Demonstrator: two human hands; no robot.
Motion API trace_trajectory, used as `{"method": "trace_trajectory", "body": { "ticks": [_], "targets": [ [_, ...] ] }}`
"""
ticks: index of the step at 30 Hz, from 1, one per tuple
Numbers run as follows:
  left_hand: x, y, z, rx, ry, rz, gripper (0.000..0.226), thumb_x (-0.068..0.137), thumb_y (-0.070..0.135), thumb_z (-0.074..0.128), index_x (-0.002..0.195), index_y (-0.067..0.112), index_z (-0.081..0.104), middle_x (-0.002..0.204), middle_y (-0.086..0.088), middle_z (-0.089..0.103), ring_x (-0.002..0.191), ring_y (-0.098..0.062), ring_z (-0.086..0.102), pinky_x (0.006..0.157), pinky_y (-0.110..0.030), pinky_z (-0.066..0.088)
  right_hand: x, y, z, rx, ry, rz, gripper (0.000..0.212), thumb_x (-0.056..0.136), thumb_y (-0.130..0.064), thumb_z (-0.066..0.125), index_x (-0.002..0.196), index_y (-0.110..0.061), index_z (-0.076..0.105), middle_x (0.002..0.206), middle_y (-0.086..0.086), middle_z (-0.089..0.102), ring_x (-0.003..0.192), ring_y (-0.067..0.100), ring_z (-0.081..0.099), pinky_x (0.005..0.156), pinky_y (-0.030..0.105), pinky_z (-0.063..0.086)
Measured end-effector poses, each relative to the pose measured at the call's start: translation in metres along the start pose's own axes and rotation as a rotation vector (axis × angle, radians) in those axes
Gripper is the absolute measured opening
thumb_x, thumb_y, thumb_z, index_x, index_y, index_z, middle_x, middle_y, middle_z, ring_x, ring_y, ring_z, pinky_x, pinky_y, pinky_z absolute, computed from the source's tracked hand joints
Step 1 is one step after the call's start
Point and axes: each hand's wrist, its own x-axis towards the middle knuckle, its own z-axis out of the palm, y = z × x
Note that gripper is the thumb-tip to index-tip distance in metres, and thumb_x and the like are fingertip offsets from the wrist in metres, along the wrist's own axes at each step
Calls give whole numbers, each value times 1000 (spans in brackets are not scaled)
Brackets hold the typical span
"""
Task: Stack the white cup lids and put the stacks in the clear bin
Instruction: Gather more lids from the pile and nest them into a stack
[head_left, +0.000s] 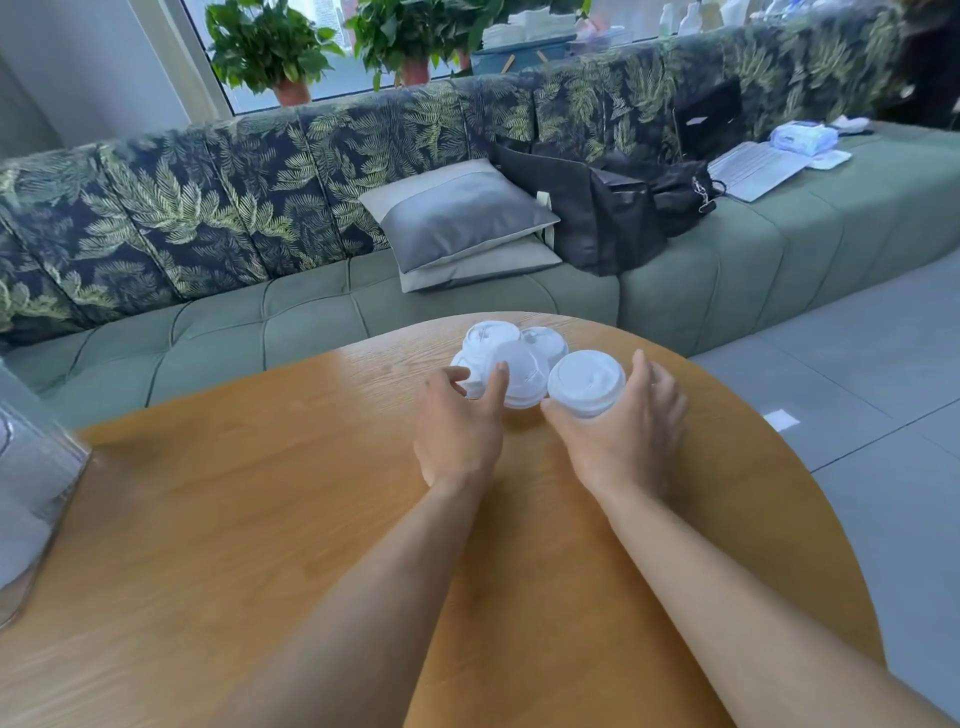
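Several white cup lids (511, 358) lie in a loose overlapping pile near the far edge of the round wooden table (260, 493). My left hand (460, 421) rests at the pile's near left side, thumb and forefinger pinching the front lid (522, 376). My right hand (623, 426) holds a short stack of white lids (587, 383) just right of the pile, fingers wrapped round its rim. The clear bin (31, 483) stands at the table's left edge, only partly in view.
A green sofa (311, 322) with leaf-print back runs behind the table, carrying grey cushions (457, 218), black bags (623, 208) and a laptop (753, 169). Grey tiled floor (857, 364) lies to the right. Potted plants (270, 47) stand at the window.
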Motion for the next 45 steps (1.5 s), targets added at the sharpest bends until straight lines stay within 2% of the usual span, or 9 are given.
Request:
{"method": "trace_trajectory", "body": {
  "ticks": [12,17,20,26,30,34,38,41,45],
  "targets": [
    [3,0,-4,-33,-18,-41,40,81,68,71,92,31,65,86,17,65,84,-8,64,74,-34,45,-3,3,-5,188,29,6,86,72,-42,88,144,-15,49,142,3,57,134,30,39,113,44,38],
    [0,-8,-17,-358,-110,-35,34,87,45,81,95,15,70,74,9,60,53,1,49,58,-18,42,-9,4,-14,350,41,22,80,75,-36,87,142,-18,48,138,-4,58,132,23,38,110,43,41],
    [-9,-14,-36,-545,-172,-54,29,90,35,81,89,9,67,68,2,55,51,-5,42,52,-18,38,-17,3,-18,383,42,-7,78,77,-34,86,143,-18,48,137,-5,57,132,23,37,110,43,40],
    [-47,-41,-89,-912,-330,-204,23,89,30,80,86,14,64,64,9,51,56,-6,43,49,-18,40,-51,-2,-25,403,2,-72,81,78,-32,89,145,-24,46,140,-6,53,131,20,35,112,51,40],
    [-77,-58,-126,-1010,-390,-272,37,80,36,79,102,10,63,64,7,51,54,-3,45,47,-17,40,-86,-9,-30,480,-93,-75,81,78,-32,90,144,-35,44,132,-27,50,128,14,43,107,35,43],
    [-103,-70,-157,-992,-378,-301,36,80,35,79,101,9,64,65,5,55,55,-3,49,44,-17,39,-127,-19,-36,575,-246,-91,81,77,-23,91,138,-48,44,125,-43,56,112,-12,58,92,15,50],
    [-119,-80,-191,-1020,-351,-342,37,81,31,77,106,10,61,68,2,62,57,-5,57,44,-17,42,-161,-25,-40,630,-376,-55,84,77,-8,88,139,-47,46,132,-27,62,108,4,69,88,39,61],
    [-133,-88,-213,-1000,-361,-340,39,83,31,75,112,9,63,78,-1,66,63,-7,62,49,-20,49,-186,-30,-42,666,-469,-22,86,79,-3,84,131,-59,45,128,-17,65,87,6,73,64,36,63],
    [-152,-97,-236,-1010,-389,-353,28,97,23,67,117,4,61,84,-6,71,74,-13,68,64,-25,60,-217,-41,-44,665,-577,-1,85,80,-7,84,144,-45,43,127,-14,69,96,1,72,85,34,61]
  ]
}}
